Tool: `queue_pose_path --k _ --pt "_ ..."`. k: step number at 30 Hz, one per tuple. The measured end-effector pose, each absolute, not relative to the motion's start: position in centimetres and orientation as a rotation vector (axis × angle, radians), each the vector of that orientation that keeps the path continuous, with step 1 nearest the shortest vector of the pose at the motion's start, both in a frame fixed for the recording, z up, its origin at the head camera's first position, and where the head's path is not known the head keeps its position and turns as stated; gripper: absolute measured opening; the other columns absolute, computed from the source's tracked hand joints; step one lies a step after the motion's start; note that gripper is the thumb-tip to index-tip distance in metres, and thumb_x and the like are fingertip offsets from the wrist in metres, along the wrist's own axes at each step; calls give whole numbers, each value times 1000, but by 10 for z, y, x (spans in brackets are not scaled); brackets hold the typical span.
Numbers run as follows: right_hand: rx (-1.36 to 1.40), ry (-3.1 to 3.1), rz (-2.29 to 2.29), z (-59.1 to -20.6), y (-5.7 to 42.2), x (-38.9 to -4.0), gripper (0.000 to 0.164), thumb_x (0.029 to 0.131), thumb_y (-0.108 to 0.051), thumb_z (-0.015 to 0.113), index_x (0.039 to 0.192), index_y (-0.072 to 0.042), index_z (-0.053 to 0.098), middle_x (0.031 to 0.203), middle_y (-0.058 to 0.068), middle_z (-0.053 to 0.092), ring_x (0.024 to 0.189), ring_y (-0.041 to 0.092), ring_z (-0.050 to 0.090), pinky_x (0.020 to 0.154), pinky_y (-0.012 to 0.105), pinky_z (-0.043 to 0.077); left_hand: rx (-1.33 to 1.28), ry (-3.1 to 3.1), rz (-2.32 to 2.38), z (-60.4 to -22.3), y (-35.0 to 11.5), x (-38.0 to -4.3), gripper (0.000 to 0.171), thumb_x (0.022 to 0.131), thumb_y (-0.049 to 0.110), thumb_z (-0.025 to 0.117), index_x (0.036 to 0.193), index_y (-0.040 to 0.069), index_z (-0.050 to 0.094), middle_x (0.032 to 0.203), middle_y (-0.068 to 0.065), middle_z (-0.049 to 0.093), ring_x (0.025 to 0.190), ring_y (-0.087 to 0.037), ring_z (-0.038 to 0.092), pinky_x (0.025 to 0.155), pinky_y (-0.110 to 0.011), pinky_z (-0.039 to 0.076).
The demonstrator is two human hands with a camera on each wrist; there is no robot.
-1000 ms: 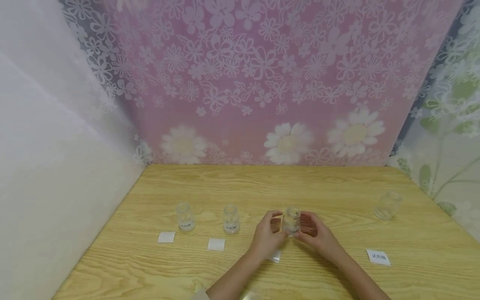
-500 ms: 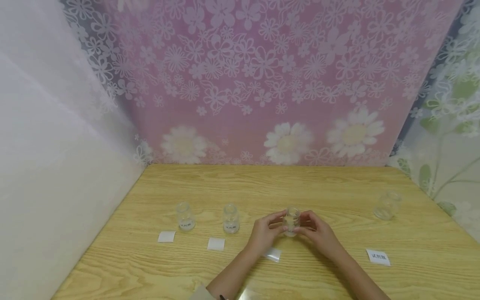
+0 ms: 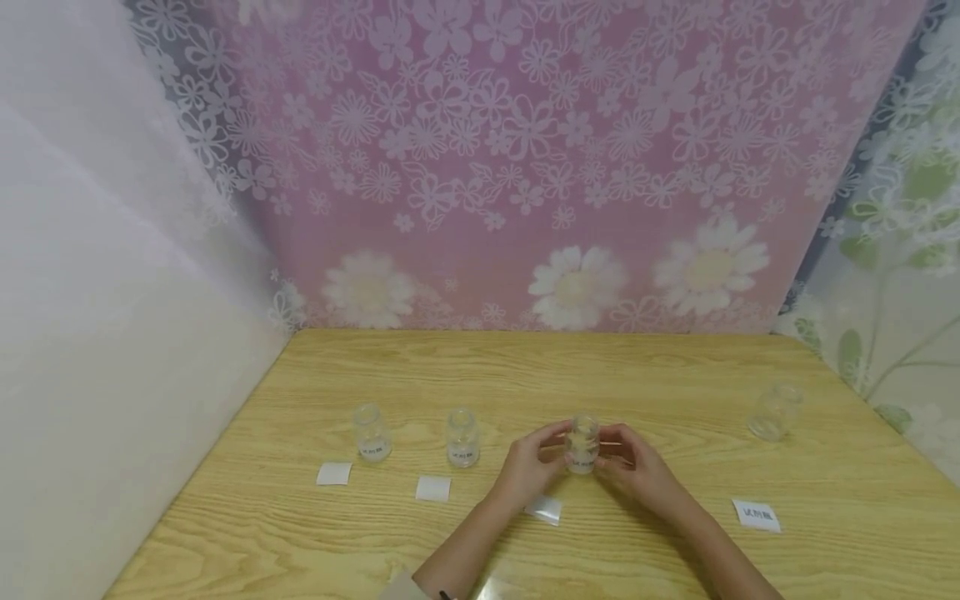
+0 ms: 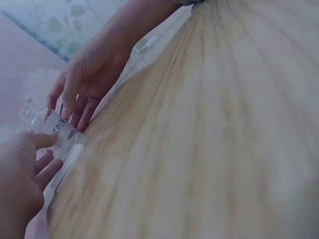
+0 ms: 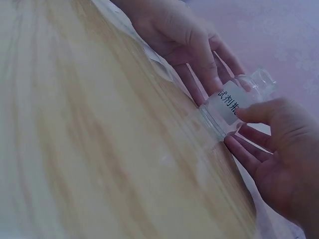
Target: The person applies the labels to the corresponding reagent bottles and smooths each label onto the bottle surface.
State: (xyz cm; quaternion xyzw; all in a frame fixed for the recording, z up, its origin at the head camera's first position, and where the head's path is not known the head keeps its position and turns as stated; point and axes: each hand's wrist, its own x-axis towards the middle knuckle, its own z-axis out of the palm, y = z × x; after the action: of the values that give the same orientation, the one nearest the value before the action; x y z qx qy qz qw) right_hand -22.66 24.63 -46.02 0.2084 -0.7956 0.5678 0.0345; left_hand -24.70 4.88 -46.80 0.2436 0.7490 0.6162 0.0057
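Observation:
A small clear glass reagent bottle stands upright on the table, its narrow neck uncapped. Low on its front is a white label printed with black characters. My left hand holds the bottle from the left, with the thumb at the label's edge and the fingers round the side. From the right, my right hand grips it the same way, its thumb pressing the label's other edge in the right wrist view. Just below the left hand lies a glossy backing slip, partly covered by the wrist.
Two labelled glass bottles, the far-left one and its neighbour, stand to the left. Before them lie blank slips. At right are an unlabelled bottle and a printed label. Patterned cloth walls border the wooden table.
My left fingers have closed in on the bottle, and both thumbs have moved apart, so its label now shows. More of the glossy slip under my left wrist is visible.

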Motion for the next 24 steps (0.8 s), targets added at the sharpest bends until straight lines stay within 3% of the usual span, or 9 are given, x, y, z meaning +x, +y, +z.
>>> queue_pose_path --k 6,15,24 --pt "651 -2519 1733 -463 244 -228 56 83 -4 67 130 4 38 122 25 46 109 41 47 84 29 47 786 2335 1925 -471 52 -246 60 78 -9 67 130 15 49 118 -9 56 96 -17 61 77 -21 48" --pt "627 -2552 1392 -462 242 -228 45 84 -12 67 124 -1 50 109 13 61 101 31 56 83 43 47 864 2507 1856 -474 50 -247 53 79 -3 68 126 15 53 121 -2 57 101 -13 58 82 -22 46" --pt "589 -2595 1461 -462 245 -229 42 87 -13 62 125 1 49 111 12 60 104 30 54 88 49 42 827 2427 1902 -470 47 -247 45 82 0 64 124 15 56 123 1 56 103 -15 57 83 -22 46"
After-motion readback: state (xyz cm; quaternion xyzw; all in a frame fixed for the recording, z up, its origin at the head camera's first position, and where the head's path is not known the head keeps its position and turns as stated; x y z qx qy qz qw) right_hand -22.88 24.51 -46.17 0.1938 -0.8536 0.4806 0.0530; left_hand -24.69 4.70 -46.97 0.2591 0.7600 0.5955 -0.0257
